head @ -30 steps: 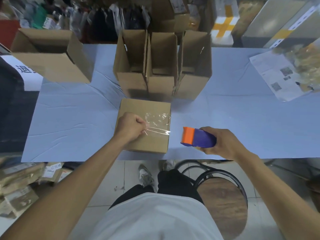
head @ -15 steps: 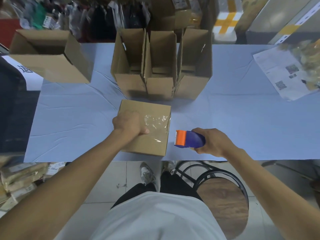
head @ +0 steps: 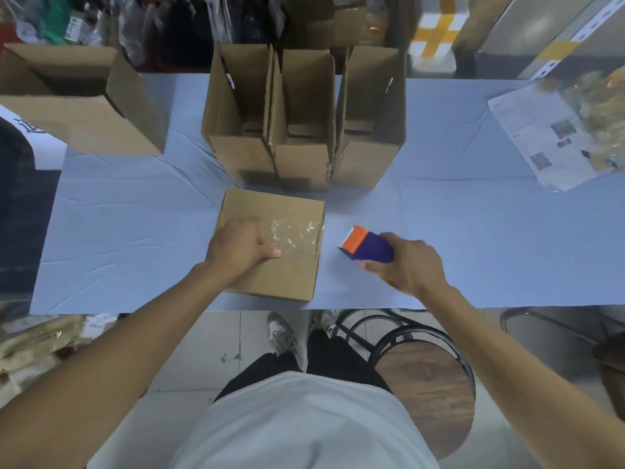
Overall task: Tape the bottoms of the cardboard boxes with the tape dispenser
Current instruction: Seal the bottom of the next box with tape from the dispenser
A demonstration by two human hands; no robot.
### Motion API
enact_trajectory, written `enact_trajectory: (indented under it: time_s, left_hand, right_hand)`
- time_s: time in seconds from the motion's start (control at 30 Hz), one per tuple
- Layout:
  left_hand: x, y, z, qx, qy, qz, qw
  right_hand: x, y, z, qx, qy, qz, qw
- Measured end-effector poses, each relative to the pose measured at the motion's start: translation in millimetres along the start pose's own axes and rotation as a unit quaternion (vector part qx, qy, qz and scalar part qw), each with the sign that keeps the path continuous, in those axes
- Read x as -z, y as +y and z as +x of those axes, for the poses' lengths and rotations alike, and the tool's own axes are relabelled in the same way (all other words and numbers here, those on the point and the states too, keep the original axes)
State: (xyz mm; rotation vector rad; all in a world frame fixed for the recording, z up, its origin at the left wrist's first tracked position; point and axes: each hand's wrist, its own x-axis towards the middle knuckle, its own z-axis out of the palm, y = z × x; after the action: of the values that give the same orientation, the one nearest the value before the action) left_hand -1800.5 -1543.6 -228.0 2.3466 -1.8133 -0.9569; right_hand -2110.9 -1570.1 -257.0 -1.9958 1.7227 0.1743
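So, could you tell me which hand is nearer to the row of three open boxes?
Left. The left hand rests on the taped box right in front of the row of open boxes; the right hand grips the tape dispenser further back, right of that box.

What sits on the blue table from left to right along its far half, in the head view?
Large open cardboard box → row of three open boxes standing side by side → printed paper sheet at the right edge, partly under a clear bag whose contents are too blurred to name.
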Motion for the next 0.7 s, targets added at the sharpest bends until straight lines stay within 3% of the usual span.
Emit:
enact_trajectory:
  time_s: [0.1,0.2,0.3,0.37,0.47,0.57,0.7]
  left_hand:
    - [-7.5,-8.0,-7.7,-0.023,0.019,-0.062,0.998]
    - [-12.2,-12.8,-12.5,-0.030,0.059,-0.096,0.993]
    - [-20.8,-5.9,-22.4,-0.058,0.160,-0.022,0.985]
    - [-32.1,5.1,-27.6,-0.146,0.186,0.036,0.971]
    - [-50.0,11.9,-26.5,-0.196,0.090,0.117,0.970]
    - [-59.5,1.2,-24.1,-0.171,0.055,0.177,0.968]
    - [-57.2,-7.1,-24.1,-0.105,0.046,0.199,0.973]
  right_hand:
    - [-5.8,3.8,6.2,0.034,0.086,-0.017,0.996]
    - [-15.2,-8.3,11.7,0.058,0.100,0.003,0.993]
    - [-25.3,-28.0,11.2,0.048,0.055,-0.051,0.996]
    - [-26.6,-40.7,8.6,0.061,0.102,-0.078,0.990]
    - [-27.8,-63.9,10.9,0.200,0.191,0.002,0.961]
    - [-32.1,-82.8,21.0,0.339,0.148,0.040,0.928]
    - [-31.1,-68.3,38.8,0.393,0.117,0.028,0.912]
